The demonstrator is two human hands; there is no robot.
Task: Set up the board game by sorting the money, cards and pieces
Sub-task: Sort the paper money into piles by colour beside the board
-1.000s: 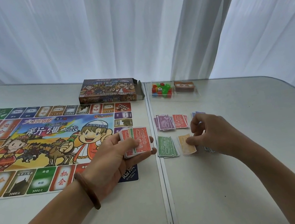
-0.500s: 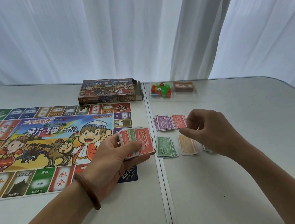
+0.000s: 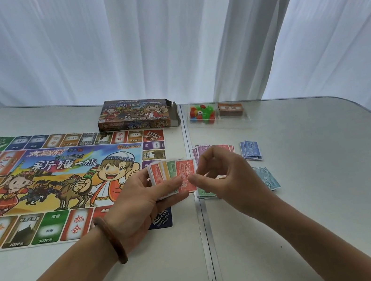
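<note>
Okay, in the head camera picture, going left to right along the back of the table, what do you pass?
game box → plastic pieces → brown deck of cards

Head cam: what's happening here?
A person is sorting play money. The left hand holds a fanned stack of bills over the game board's corner; the right hand pinches the top red bill. A purple pile, a dark blue pile, a light blue pile and a green pile lie on the table. Plastic pieces and a card deck sit in a clear tray, untouched.
</note>
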